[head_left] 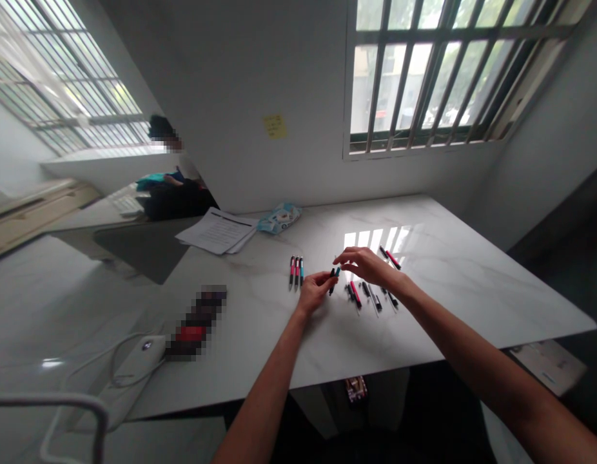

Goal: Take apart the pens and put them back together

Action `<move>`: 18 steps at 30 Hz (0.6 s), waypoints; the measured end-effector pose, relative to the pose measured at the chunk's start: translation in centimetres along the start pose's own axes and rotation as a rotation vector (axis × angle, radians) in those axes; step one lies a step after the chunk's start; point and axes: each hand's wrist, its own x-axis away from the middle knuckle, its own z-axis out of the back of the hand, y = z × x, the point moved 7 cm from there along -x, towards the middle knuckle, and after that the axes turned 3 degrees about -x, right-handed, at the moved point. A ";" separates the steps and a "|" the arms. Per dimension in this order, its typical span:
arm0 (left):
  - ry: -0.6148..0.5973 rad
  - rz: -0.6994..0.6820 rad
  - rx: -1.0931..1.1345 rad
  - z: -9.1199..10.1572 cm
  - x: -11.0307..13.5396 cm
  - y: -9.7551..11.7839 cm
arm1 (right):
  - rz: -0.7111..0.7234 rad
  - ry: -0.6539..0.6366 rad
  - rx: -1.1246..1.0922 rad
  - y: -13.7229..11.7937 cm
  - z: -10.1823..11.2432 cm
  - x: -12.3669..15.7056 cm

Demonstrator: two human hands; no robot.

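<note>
My left hand (316, 289) is closed around pen pieces: a black pen part (331, 290) and a teal pen barrel (338, 272) stick out of its fingertips. Just above them, my right hand (363, 263) has its fingertips pinched; a tiny pale bit shows there, too small to name. Left of my hands, three whole pens (296, 272) lie side by side, two red and black, one blue and black. Loose pen parts, among them a red barrel (355, 294) and thin refills, lie below my right forearm. Another red barrel (393, 260) rests beyond it, beside a black piece.
Papers (220, 231) and a blue-white soft pack (280, 218) lie at the table's back. A blurred dark and red object (196, 325) and a white device with a cable (137, 367) are at left. Beyond the divider, another person (186, 166) sits.
</note>
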 end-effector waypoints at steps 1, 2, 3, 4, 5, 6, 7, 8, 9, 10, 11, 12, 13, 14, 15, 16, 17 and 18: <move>-0.002 0.001 -0.001 0.0 0.0 0.0 | -0.002 -0.009 -0.014 -0.1 -0.1 0.0; -0.004 0.002 -0.003 -0.1 0.0 0.1 | -0.006 -0.020 -0.037 -0.2 -0.2 -0.1; -0.003 0.002 -0.007 0.0 0.0 0.1 | -0.016 -0.028 -0.064 -0.2 -0.2 -0.1; -0.001 0.002 -0.011 0.0 0.0 0.1 | -0.038 -0.032 -0.082 0.0 -0.1 -0.1; 0.000 0.002 -0.015 0.0 0.0 0.0 | -0.079 -0.024 -0.077 0.5 0.2 -0.1; 0.002 0.002 -0.019 0.0 0.0 0.0 | -0.140 -0.008 -0.041 1.1 0.6 0.0; 0.004 0.002 -0.022 0.1 0.0 -0.1 | -0.220 0.008 0.028 2.1 1.0 0.1; 0.006 0.004 -0.024 0.1 0.0 -0.1 | -0.317 0.011 0.121 3.3 1.5 0.4; 0.008 0.006 -0.026 0.1 0.0 -0.2 | -0.426 -0.005 0.224 4.6 1.9 0.9; 0.009 0.009 -0.027 0.1 0.0 -0.2 | -0.539 -0.048 0.320 5.9 2.1 1.5; 0.010 0.010 -0.027 0.1 0.0 -0.3 | -0.645 -0.112 0.400 7.2 2.1 2.3; 0.012 0.011 -0.027 0.2 0.0 -0.3 | -0.737 -0.185 0.459 8.4 1.9 3.0; 0.012 0.010 -0.028 0.2 -0.1 -0.4 | -0.807 -0.248 0.501 9.3 1.6 3.8; 0.012 0.010 -0.028 0.2 -0.1 -0.4 | -0.852 -0.290 0.526 10.0 1.3 4.4; 0.011 0.008 -0.028 0.1 -0.1 -0.4 | -0.880 -0.301 0.536 10.5 1.1 4.8; 0.008 0.006 -0.029 0.1 -0.1 -0.5 | -0.895 -0.286 0.537 10.8 0.8 5.0; 0.006 0.003 -0.031 0.1 -0.1 -0.5 | -0.907 -0.252 0.532 11.1 0.7 5.0; 0.004 0.001 -0.033 0.1 -0.1 -0.4 | -0.916 -0.214 0.525 11.3 0.6 4.9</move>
